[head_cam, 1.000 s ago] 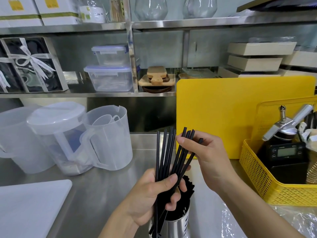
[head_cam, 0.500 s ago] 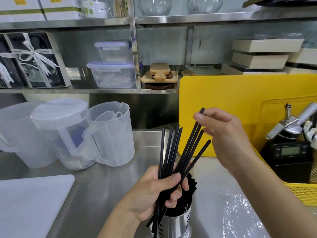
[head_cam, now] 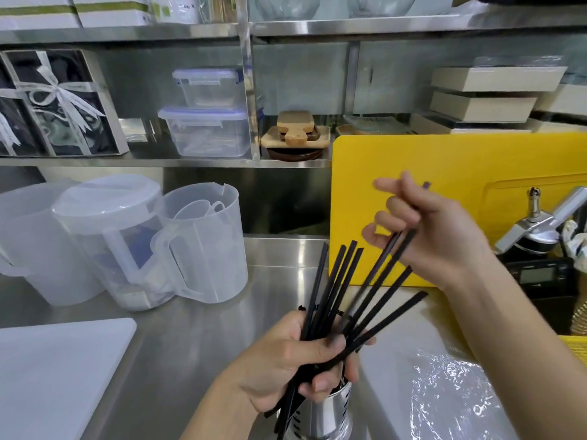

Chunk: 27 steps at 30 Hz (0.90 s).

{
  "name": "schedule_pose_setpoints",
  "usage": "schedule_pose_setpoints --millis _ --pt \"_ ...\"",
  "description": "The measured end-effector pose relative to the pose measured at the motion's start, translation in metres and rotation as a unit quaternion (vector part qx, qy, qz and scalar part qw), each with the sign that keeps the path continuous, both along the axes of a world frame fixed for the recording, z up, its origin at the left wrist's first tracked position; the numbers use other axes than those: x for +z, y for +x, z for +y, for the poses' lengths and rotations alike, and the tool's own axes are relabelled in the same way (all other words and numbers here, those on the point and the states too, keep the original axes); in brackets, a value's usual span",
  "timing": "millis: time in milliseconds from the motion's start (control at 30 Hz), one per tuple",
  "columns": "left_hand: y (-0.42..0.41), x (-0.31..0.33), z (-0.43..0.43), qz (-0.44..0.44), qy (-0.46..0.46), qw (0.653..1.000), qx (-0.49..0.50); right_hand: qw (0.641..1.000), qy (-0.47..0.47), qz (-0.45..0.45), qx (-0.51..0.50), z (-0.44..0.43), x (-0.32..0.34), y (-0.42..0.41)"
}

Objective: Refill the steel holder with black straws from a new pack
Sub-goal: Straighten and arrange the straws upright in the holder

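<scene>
My left hand (head_cam: 286, 360) grips a fanned bundle of black straws (head_cam: 336, 290) just above the perforated steel holder (head_cam: 324, 414) at the bottom centre. The holder is partly hidden by that hand, and dark straws show inside it. My right hand (head_cam: 425, 236) is raised in front of the yellow board, pinching one or two straws (head_cam: 390, 252) out of the bundle near their upper ends. A crumpled clear plastic wrapper (head_cam: 451, 398) lies on the counter to the right of the holder.
Three translucent plastic jugs (head_cam: 203, 242) stand at the left on the steel counter (head_cam: 190, 338). A white board (head_cam: 57, 376) lies at front left. A yellow cutting board (head_cam: 460, 166) leans at the back right, with a yellow basket (head_cam: 575, 347) of tools at the right edge. Shelves above hold boxes.
My right hand has drawn straws up and to the right, away from the bundle. The bundle in my left hand has fanned out wider.
</scene>
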<state>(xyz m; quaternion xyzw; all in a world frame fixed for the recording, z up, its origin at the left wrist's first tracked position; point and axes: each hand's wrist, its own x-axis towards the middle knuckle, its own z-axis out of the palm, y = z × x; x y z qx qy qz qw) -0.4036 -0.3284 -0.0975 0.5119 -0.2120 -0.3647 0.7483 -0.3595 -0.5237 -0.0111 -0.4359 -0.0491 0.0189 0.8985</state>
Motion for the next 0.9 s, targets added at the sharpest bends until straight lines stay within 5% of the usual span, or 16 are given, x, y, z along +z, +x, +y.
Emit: schedule_pose_setpoints --millis 100,167,300,433,633,900 --pt "0.001 0.0 0.005 -0.006 0.006 1.0 -0.006 0.954 0.297 -0.049 -0.002 -0.033 0.007 0.008" --pt "0.0 -0.001 0.011 -0.009 0.011 1.0 -0.02 0.939 0.321 -0.117 0.03 -0.053 0.013 0.014" --pt "0.002 -0.002 0.008 0.01 -0.022 0.998 -0.063 0.988 -0.03 -0.153 -0.005 -0.032 0.001 0.007" --pt "0.004 -0.002 0.001 0.007 -0.036 0.997 -0.074 0.956 -0.257 -0.116 0.083 0.002 -0.028 -0.003" --pt "0.004 -0.005 0.009 0.021 -0.035 0.998 -0.052 0.927 -0.314 -0.15 0.143 0.022 -0.031 -0.005" --pt "0.005 -0.004 0.012 0.005 -0.012 1.0 -0.026 0.947 -0.271 -0.139 0.106 0.019 -0.035 0.001"
